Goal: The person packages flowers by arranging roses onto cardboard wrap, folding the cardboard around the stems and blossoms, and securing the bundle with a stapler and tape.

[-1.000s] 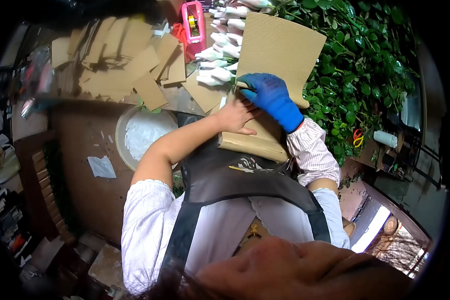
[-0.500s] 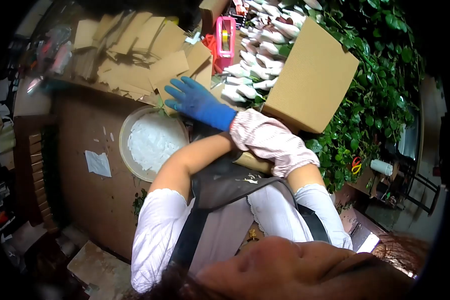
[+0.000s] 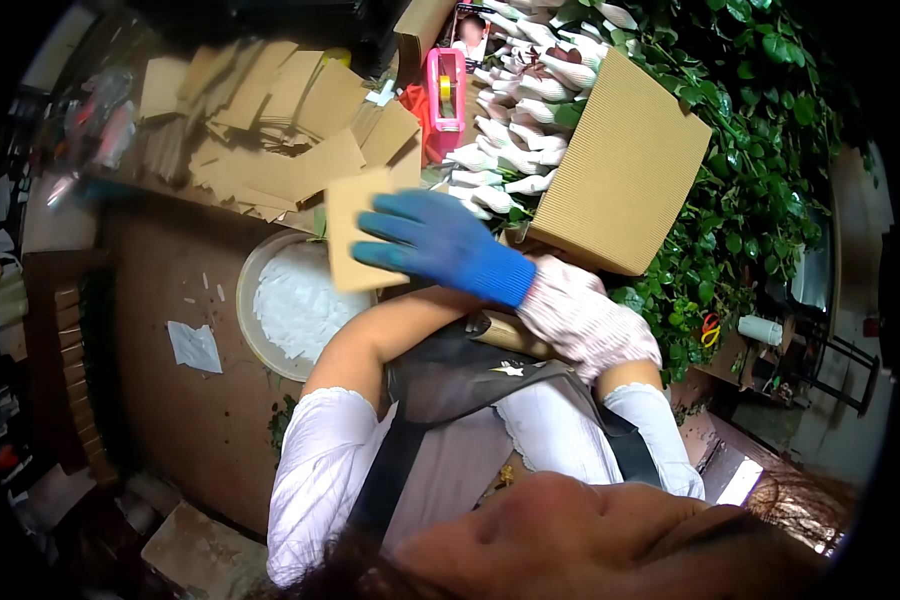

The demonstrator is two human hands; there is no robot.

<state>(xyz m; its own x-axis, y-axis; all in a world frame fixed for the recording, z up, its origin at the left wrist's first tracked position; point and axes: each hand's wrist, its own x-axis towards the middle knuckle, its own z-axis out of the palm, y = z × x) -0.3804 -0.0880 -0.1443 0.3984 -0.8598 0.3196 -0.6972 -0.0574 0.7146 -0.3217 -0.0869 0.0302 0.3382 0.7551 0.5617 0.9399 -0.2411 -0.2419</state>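
Blue-gloved right hand point(image 3: 435, 240) has come nearer and a bit right since half a second ago, and a card point(image 3: 348, 250) now shows under its fingers; bare left forearm point(image 3: 390, 325) looks about where it was.

Head view: gloved fingers stretched out, slightly apart, over the card's right side, apparently pinching it; thumb hidden, so can't confirm the clamp. Left hand covered by the right arm, can't tell its fingers.

Risks, my read: grip is along one side only, so a weak pinch could let the card twist or drop into the tub point(image 3: 245, 300) of white strips point(image 3: 295, 305). Arms cross, so the striped sleeve point(image 3: 590, 320) could snag the left forearm or shove the rolled board point(image 3: 510, 335) at the lap. A wide elbow could knock the big ribbed board point(image 3: 630, 160) into the white-wrapped buds point(image 3: 510, 150) and bruise them.

Card: plain tan, flat, roughly rectangular, no bend visible, a bit blurred. Sits left of the glove, near side of the card pile point(image 3: 290, 170), overlapping the tub's far right rim in view; height above it unclear
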